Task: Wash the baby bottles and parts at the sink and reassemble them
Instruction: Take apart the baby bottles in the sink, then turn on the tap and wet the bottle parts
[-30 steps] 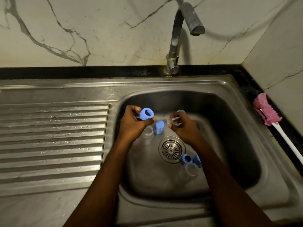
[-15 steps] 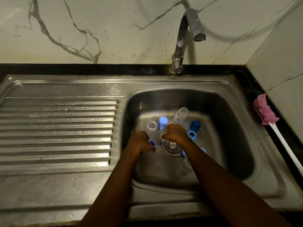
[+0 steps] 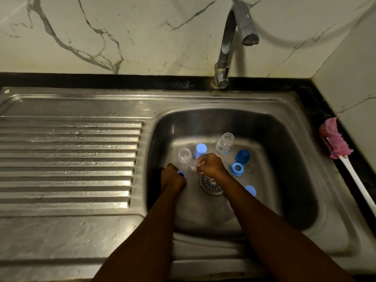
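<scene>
Head view: both arms reach down into the steel sink basin [image 3: 284,139]. The left hand [image 3: 173,178] is low over the basin floor, left of the drain strainer [image 3: 211,185], with its fingers curled round a blue screw ring [image 3: 182,174], of which only an edge shows. The right hand [image 3: 210,164], just above the strainer, pinches a small clear part [image 3: 194,166], too blurred to name further.

The remaining pieces stand on the basin floor:
- Behind the hands: an open clear bottle [image 3: 224,143], a second clear bottle [image 3: 184,156] and a light blue cap [image 3: 201,149] just beside it.
- Right of the right hand: a dark blue cap [image 3: 242,156] with another blue ring [image 3: 236,169] in front of it.
- Right of the right forearm: a pale blue cap [image 3: 250,190].

The tap [image 3: 234,37] arches over the basin. A ribbed drainboard [image 3: 71,159] lies to the left. A pink bottle brush [image 3: 335,139] lies on the dark counter edge at right.
</scene>
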Tool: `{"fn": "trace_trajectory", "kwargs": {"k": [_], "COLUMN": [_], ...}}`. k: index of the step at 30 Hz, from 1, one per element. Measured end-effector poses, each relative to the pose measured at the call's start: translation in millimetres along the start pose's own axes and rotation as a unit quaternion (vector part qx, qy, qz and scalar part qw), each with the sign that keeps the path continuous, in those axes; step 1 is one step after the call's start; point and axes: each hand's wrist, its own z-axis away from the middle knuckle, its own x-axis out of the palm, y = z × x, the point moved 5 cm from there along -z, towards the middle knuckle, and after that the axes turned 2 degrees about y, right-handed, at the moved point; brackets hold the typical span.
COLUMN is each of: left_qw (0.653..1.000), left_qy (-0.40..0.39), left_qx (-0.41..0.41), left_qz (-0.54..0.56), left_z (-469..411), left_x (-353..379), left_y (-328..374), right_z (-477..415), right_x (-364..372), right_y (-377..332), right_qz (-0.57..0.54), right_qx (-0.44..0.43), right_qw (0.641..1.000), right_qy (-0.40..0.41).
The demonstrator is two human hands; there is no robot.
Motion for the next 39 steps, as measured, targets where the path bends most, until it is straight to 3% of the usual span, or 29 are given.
{"fn": "trace_trajectory", "kwargs": {"k": [3,7,14,18,22,24,27,33,39], "left_qw": [1.000,0.999,0.997,0.996,0.994,0.996,0.997,0.965,0.933], "left_qy": [0.003,0.004,0.002,-0.019,-0.032,-0.015,0.006,0.058,0.075], "left_qx": [-0.011,-0.025,-0.043,-0.077,-0.084,-0.051,0.061,0.232,0.304], "left_qz": [0.026,0.047,0.056,0.044,0.055,0.072,0.044,0.111,0.176], "left_z": [-1.6,-1.7,6.2,21.6,30.3,35.8,44.1,61.8,67.3], "left_x": [2.7,4.1,0.1,-5.6,-12.1,-20.7,-35.6,-74.1,-109.0], "left_y": [-3.4,-4.9,-2.7,2.6,11.6,21.4,47.3,114.9,167.0], "right_z": [2.6,2.2,5.0,10.3,24.7,32.4,43.2,60.8,58.7], "right_x": [-1.8,8.5,15.6,-4.1,-34.4,-46.7,-62.9,-105.2,-157.8], "right_y": [2.7,0.3,-0.1,4.4,1.2,-1.3,-7.2,-31.0,-63.3], "right_qz": [0.028,0.027,-0.103,-0.068,-0.114,-0.138,-0.189,-0.248,-0.320], "right_qx": [0.041,0.044,0.025,0.031,-0.009,-0.019,-0.013,-0.039,-0.069], "right_qw": [0.999,0.999,0.992,0.997,0.990,0.984,0.971,0.952,0.931], "right_qy": [0.020,-0.013,-0.065,-0.003,0.082,0.111,0.145,0.174,0.164]}}
